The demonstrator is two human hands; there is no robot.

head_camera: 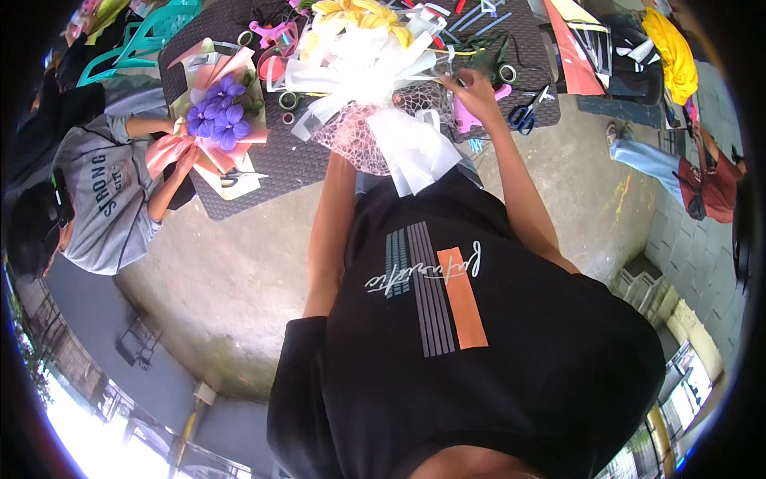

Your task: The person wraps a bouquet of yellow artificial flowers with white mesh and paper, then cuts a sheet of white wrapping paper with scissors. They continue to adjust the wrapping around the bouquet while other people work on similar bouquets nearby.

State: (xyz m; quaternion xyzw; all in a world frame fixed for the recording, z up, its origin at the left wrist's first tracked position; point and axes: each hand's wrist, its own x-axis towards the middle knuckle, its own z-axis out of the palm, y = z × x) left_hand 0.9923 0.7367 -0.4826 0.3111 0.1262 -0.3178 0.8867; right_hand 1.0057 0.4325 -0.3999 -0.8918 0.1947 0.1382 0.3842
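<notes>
A bouquet with yellow petals (359, 15), glaring white wrapping (365, 72) and pale netting (341, 135) stands upright before me at the table's near edge. White ribbon tails (413, 146) hang from its front towards my black shirt. My left hand (354, 127) is around the lower part of the bouquet, mostly covered by the netting. At the bouquet's right side is my right hand (479, 99), its fingertips close to the edge of the clear wrapping; whether they pinch it is unclear. Just below that hand lies a pink glue gun (470, 115).
Blue-handled scissors (523, 118) and a tape roll (507, 73) lie right on the dark woven-pattern table (287, 161). At left, a co-worker (114, 185) holds a purple-flowered bouquet (221, 114) in pink paper. Another pink glue gun (269, 33) lies beyond. Glue sticks (479, 18) are scattered behind.
</notes>
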